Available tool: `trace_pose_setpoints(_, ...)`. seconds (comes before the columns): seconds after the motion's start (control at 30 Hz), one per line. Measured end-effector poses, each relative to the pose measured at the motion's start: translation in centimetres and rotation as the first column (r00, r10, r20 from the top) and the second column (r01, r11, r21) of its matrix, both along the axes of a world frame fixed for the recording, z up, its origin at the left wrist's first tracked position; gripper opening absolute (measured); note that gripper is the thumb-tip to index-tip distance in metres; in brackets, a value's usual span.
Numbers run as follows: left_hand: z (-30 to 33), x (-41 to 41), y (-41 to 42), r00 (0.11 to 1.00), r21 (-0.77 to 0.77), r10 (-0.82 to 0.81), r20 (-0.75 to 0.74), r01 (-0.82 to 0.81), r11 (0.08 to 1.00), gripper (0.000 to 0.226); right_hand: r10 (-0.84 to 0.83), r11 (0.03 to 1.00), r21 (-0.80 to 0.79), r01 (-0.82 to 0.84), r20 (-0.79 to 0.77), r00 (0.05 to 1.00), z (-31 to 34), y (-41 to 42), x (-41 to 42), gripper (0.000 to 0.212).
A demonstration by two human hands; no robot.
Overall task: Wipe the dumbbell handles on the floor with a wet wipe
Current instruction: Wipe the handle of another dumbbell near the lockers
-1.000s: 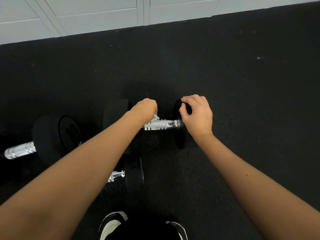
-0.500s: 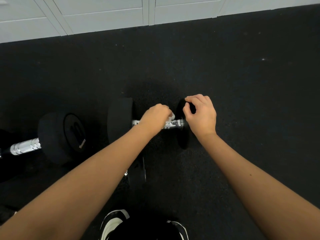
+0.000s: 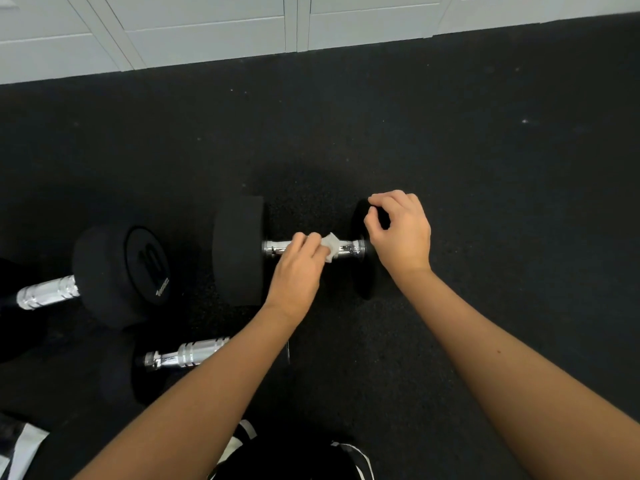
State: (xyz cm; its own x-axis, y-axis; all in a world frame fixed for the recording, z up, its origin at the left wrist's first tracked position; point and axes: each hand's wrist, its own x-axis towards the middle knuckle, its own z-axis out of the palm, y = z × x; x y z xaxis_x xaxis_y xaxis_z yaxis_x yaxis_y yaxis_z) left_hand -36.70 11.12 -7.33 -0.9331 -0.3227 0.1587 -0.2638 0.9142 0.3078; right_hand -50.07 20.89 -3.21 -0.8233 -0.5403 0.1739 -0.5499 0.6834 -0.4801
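The dumbbell (image 3: 239,251) being wiped lies on the black floor (image 3: 485,202) in the middle of the view, its long axis running left to right; its big black head sits at the left, its other head (image 3: 363,271) at the right, seen almost edge-on; the chrome handle (image 3: 349,249) spans between them. The left hand (image 3: 298,268) curls over the handle, clamping a white wet wipe (image 3: 329,247) against the metal, the wipe poking out to the right of the fingers; the right hand (image 3: 401,230) grips the top edge of the right head between curled fingers and thumb. A second dumbbell (image 3: 117,275) lies to the left, its axis also roughly left to right, its chrome bar pointing off the left edge; a third dumbbell (image 3: 187,355) lies nearer, partly hidden under the left forearm. White panelled cabinets (image 3: 207,29) line the far side. No containers show.
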Motion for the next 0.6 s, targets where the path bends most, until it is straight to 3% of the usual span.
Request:
trace_pose_setpoints(0.2,-0.1,-0.7,1.7,0.938,0.168,0.348,0.006,-0.344,0.924,0.026,-0.012,1.000,0.007,0.012,0.005,1.000,-0.1,0.0,-0.1,0.019)
trace_pose_setpoints(0.37,-0.3,-0.2,1.4,0.934,0.158,0.357,0.005,-0.353,0.922,0.024,-0.011,1.000,0.007,0.011,-0.001,1.000,-0.1,0.0,-0.1,0.019)
trace_pose_setpoints(0.5,0.3,-0.1,1.2,0.858,0.222,0.511,0.057,-0.510,0.831,0.013,-0.010,1.000,0.011,0.010,0.006,1.000,-0.1,0.0,0.0,0.020)
trace_pose_setpoints(0.6,0.1,0.2,1.9,0.889,0.189,0.455,0.060,-0.457,0.869,0.020,-0.012,1.000,0.016,0.012,0.008,1.000,-0.1,0.0,-0.1,0.020)
